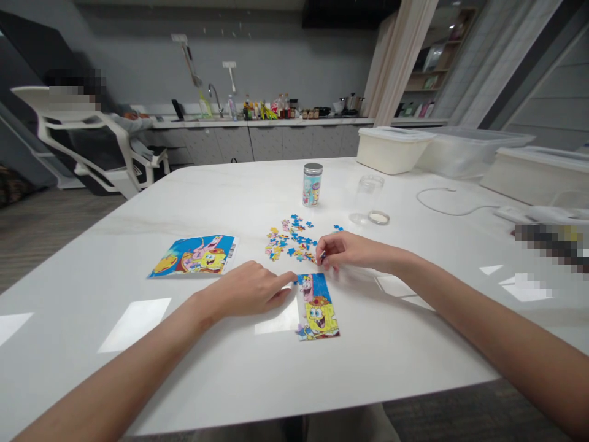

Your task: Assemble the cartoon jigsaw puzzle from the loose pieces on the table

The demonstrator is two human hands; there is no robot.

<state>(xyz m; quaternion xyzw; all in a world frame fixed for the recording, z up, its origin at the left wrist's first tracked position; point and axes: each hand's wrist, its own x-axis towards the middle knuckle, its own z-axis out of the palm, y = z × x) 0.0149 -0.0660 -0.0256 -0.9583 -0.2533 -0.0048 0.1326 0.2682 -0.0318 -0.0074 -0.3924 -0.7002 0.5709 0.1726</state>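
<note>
Table: white glossy tabletop, bearing all the items below.
Picture sheet: glossy SpongeBob print, lying left of the puzzle, one edge lifted.
Left hand: loosely curled, index finger extended to the assembled section's upper left edge; whether it grips anything, cannot tell.
Right hand: thumb and fingers pinched on a small piece, above the section's top edge.
Assembled section: upright jigsaw strip, near the table's front, between the forearms.
Canister: lidded, cartoon-printed, standing beyond the pieces.
Loose jigsaw pieces: scattered heap beyond the section.
Held piece: dark-edged, face unreadable.
Step, as judged: adding pieces to the strip.
Next move calls for: turning the piece to match a free edge, section steadied.
</note>
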